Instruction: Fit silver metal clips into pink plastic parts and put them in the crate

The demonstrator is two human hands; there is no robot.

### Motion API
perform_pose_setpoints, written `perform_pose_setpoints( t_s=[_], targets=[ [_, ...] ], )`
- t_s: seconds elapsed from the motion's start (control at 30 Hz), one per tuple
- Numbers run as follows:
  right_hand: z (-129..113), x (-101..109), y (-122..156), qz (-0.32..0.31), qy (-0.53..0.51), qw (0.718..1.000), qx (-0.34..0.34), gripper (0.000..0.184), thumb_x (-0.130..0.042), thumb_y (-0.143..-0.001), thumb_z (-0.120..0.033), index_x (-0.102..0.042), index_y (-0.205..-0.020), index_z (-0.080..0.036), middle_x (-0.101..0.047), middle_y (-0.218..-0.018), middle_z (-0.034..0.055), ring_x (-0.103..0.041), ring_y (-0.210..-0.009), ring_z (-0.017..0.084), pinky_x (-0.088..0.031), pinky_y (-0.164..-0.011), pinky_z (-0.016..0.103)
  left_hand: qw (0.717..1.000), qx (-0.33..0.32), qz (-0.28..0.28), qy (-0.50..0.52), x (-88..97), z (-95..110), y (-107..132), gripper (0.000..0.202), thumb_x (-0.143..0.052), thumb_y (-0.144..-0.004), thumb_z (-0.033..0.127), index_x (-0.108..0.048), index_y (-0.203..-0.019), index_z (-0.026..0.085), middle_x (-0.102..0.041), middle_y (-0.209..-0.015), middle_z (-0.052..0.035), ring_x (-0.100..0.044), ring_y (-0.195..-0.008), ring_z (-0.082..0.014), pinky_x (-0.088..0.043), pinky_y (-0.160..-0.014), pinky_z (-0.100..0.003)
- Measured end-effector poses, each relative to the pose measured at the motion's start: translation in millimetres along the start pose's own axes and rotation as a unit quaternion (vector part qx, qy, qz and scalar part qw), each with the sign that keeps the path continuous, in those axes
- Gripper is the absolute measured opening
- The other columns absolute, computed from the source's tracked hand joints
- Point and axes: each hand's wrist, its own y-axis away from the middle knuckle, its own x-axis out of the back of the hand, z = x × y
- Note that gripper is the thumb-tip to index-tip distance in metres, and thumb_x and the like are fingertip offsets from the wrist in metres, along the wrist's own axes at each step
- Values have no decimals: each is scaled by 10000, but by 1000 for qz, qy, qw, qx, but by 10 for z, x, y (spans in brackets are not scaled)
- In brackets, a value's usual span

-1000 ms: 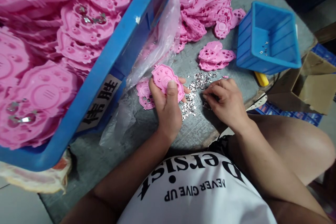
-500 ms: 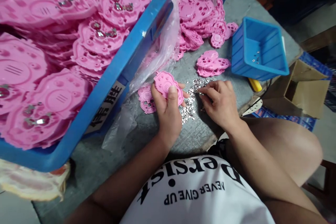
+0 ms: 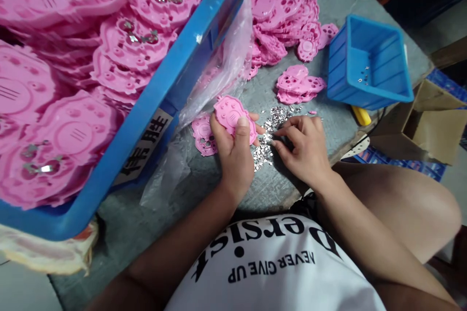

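My left hand (image 3: 235,158) holds a pink moulded plastic plate (image 3: 233,116), thumb pressed on its face and fingers behind it. Under and beside that hand, another pink plastic plate (image 3: 204,133) with holes lies on the table. Small shiny metal pieces (image 3: 261,155) are spread in a loose heap between my hands. Over the heap's right side is my right hand (image 3: 302,148), its thumb and index finger slightly apart at the pieces. I make out nothing held between those fingertips.
A large blue crate (image 3: 189,65) full of pink plates stands at left, clear plastic (image 3: 219,87) hanging over its side. More pink parts (image 3: 284,19) are heaped behind. A small blue bin (image 3: 337,65) with few metal bits stands right, near a cardboard box (image 3: 434,131).
My right hand's thumb and index finger have parted and reach slightly further left over the metal pieces. My left hand keeps the pink plate in about the same place. The view has shifted slightly.
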Motion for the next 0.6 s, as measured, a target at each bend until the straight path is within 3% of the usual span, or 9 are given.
perform_pose_setpoints(
  t_s=[0.23, 0.6],
  targets=[
    [12, -67, -38, -5, 13, 1000, 2, 152, -584, -963, -201, -726, -918, -230, -683, -1026, 105, -522, -947, 289, -441, -817, 468, 1000, 6, 0, -18, -2, 13, -1, 261, -580, -992, 496, -448, -1090, 294, -698, -1024, -47, -700, -773, -193, -534, -577, -326],
    [184, 14, 25, 26, -19, 999, -11, 163, -587, -973, -198, -742, -946, -239, -721, -983, 86, -589, -904, 262, -466, -825, 465, 1000, 4, -5, -20, -8, 6, 10, 263, -586, -990, 491, -451, -1108, 298, -705, -1028, -47, -697, -763, -192, -532, -572, -326]
  ],
)
